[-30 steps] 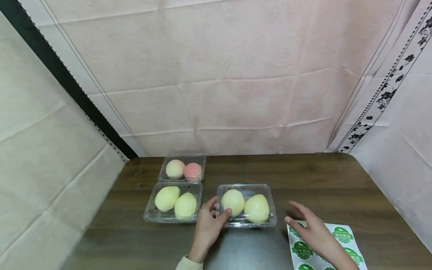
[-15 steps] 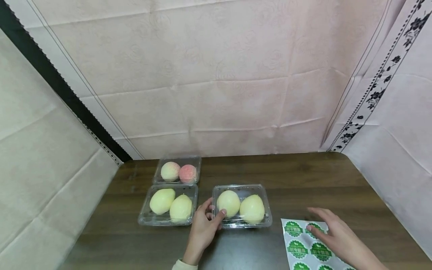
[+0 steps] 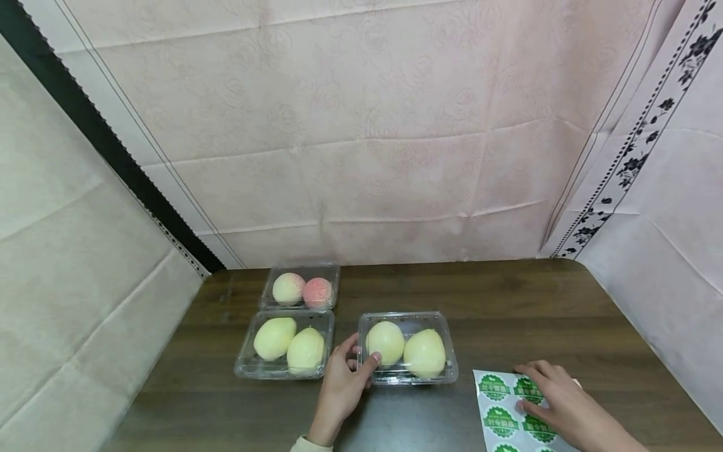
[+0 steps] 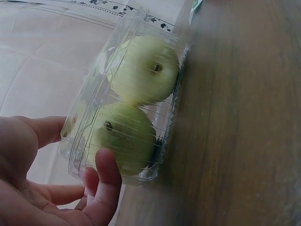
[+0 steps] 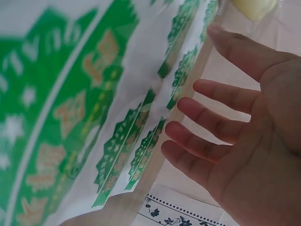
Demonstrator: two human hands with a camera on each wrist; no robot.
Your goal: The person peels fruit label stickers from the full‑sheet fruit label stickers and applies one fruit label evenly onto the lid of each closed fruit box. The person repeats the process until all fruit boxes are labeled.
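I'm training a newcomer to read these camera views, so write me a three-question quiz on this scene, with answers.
1. Multiple choice: in the head view, on which side does the left grip hold the clear container? A) right; B) left; C) far.
2. True or false: in the head view, the right grip is over the sticker sheet.
3. Count: how many containers hold pale yellow-green fruit?

Key:
1. B.
2. True.
3. Two; the rear container holds pinkish fruit instead.
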